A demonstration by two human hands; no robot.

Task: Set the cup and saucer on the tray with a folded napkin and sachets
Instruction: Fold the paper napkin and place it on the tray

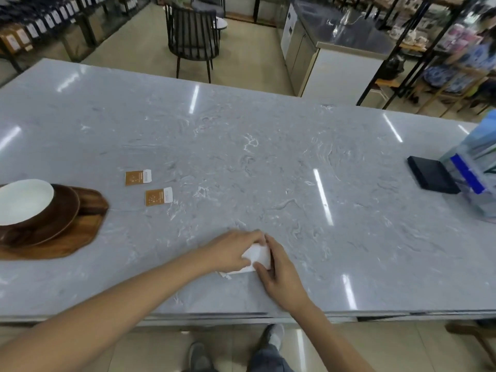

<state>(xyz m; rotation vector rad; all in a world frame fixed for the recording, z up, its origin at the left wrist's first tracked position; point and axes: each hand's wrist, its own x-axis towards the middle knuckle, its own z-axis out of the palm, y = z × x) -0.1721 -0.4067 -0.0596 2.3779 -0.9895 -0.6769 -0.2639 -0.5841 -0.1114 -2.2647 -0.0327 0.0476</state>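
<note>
A white paper napkin (258,255) lies on the grey marble table near its front edge. My left hand (233,251) presses its left side and my right hand (279,267) grips its right side; both hold it, partly folded. Two brown-and-white sachets lie flat further left: one sachet (138,178) behind, the other sachet (159,197) nearer. At the far left a wooden tray (80,237) carries a dark wooden saucer (65,210) with a white-lined cup (24,201) on it.
A black flat box (430,175) and a clear plastic container with blue parts (475,170) stand at the table's right end. A black chair (192,36) and a counter stand beyond the far edge. The table's front edge runs just below my wrists.
</note>
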